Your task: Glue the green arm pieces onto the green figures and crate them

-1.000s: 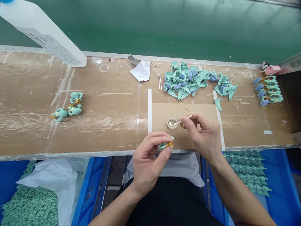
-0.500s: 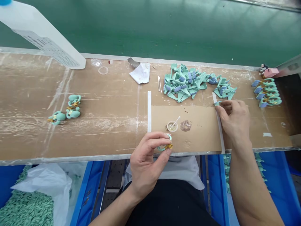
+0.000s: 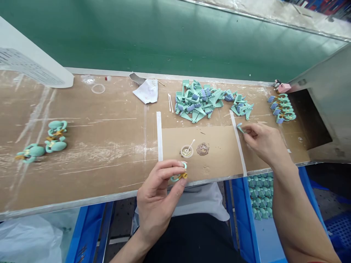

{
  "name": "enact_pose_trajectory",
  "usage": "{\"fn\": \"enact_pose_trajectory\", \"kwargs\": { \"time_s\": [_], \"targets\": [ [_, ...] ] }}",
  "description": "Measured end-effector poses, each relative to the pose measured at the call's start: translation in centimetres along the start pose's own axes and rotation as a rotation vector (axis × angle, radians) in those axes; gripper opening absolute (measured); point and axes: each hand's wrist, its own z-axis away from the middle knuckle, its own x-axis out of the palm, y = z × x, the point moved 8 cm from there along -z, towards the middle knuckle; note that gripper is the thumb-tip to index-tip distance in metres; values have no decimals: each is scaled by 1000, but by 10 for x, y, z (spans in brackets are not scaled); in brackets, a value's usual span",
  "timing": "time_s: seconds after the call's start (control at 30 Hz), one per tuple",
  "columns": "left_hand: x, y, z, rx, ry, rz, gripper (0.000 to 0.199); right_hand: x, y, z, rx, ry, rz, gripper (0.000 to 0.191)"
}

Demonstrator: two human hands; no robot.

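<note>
Between the thumb and fingers of my left hand (image 3: 161,199) is a small toy figure part (image 3: 179,177), teal and curved with a mustard-yellow end. It is held over the front edge of the cardboard sheet (image 3: 222,160). My right hand (image 3: 265,142) pinches a small teal piece (image 3: 240,128) beside the white tape strip on the right. Behind lies a heap of teal and purple toy pieces (image 3: 196,100). A small round dish (image 3: 187,151) with a white swab (image 3: 192,145) in it sits on the cardboard, next to a brown stain.
Teal figures (image 3: 56,144) lie at the left; a row of assembled ones (image 3: 282,107) stands at the right. A large white bottle (image 3: 35,54) is at the back left. Two cotton swabs (image 3: 170,103) lie beside a paper scrap (image 3: 148,91). Blue crates (image 3: 244,215) are below the bench.
The camera view has swung to the right, so the bench things appear further left. My right hand still pinches the teal piece, now turned more into view. My left hand keeps its hold.
</note>
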Motion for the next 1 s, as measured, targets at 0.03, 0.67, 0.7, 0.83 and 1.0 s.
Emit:
{"fn": "enact_pose_trajectory", "kwargs": {
  "time_s": [0.03,0.67,0.7,0.83,1.0],
  "targets": [
    [-1,-1,0,-5,-1,-1,25,-6,-3,2,-7,17,2,23],
    [-6,-1,2,-29,29,3,19,8,-79,-19,-124,-88,-345,25],
    [-6,-1,2,-31,29,4,18,10,-78,-19,-114,-95,-337,25],
    [-3,-6,0,-49,25,8,16,22,-81,-18,-100,-199,-326,21],
    [2,-11,-1,-71,26,18,15,28,-100,13,82,-266,-678,28]
  ]
}}
